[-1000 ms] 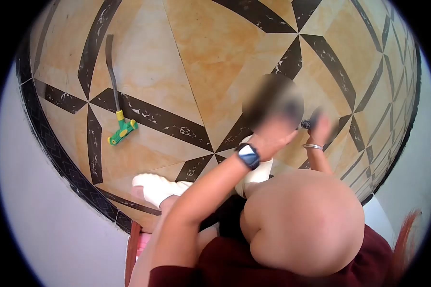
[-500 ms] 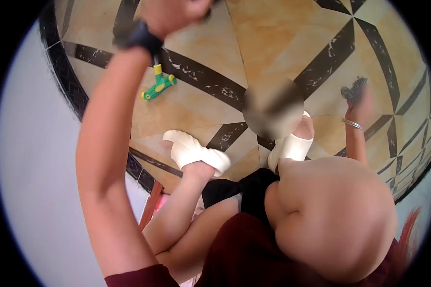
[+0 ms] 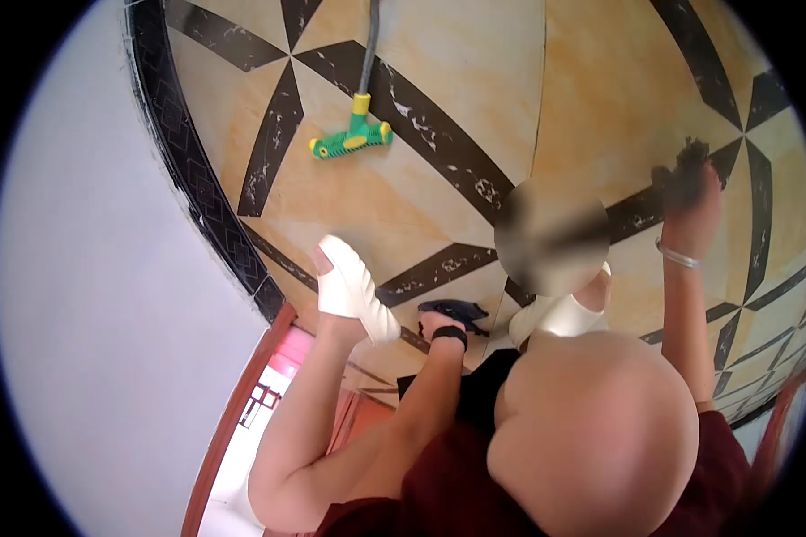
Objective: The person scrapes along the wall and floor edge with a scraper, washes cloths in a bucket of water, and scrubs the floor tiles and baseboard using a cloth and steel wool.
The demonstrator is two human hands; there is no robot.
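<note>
My left hand (image 3: 437, 320), with a black band at the wrist, is low between my feet. Its fingers are closed on a dark cloth (image 3: 459, 311) at floor level. Far to the right, my right hand (image 3: 697, 215), wearing a silver bracelet, grips a dark grey, rough clump (image 3: 687, 174) that looks like scouring wool; motion blurs it. Ahead of my left foot lies a green and yellow T-shaped tool head (image 3: 351, 140) on a grey pole (image 3: 370, 49). Neither hand touches it.
White slippers (image 3: 351, 291) are on my feet. A pale wall (image 3: 90, 268) with dark skirting (image 3: 188, 152) rises on the left, near a reddish-brown door frame (image 3: 242, 394). A round blurred patch hides some of the patterned tile floor (image 3: 600, 80).
My left hand has swung from the upper left down and back between my feet. My right hand has shifted slightly right. The view has turned, showing more of the doorway.
</note>
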